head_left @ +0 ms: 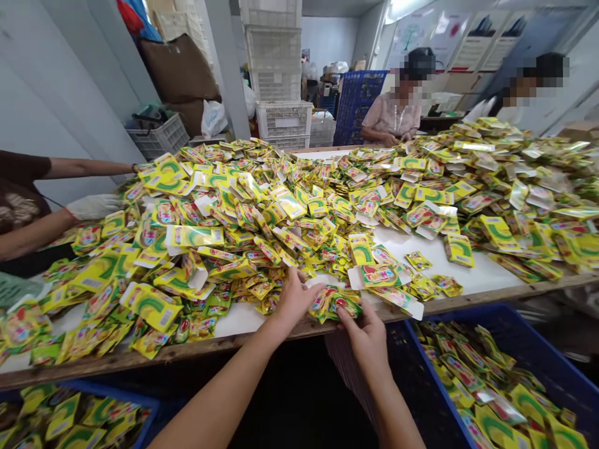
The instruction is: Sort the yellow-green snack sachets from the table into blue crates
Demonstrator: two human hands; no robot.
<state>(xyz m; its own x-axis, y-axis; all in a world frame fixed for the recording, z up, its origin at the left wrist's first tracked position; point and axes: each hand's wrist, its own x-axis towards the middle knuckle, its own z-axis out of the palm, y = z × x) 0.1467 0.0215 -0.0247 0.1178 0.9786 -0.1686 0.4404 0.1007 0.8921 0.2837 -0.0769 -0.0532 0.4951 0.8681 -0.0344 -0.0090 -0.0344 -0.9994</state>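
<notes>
My right hand (365, 330) is closed on a few small yellow, green and red sachets (345, 303), thumb on top, at the table's front edge. Just left of it, my left hand (294, 299) reaches to the foot of the heap, its thumb and forefinger apart; its other fingers are partly hidden. Beside the right hand lies an open-ended yellow carton (381, 275) with white flaps. Loose sachets (433, 285) are on the white table top to its right. A big heap of cartons (281, 202) and sachets rises in front of both hands.
Blue crates of cartons and sachets stand below the table: one right (528, 324), one left (152, 405). A co-worker's gloved hand (96, 207) touches the heap at left. Two people sit across the table. White crates (283, 118) are stacked behind.
</notes>
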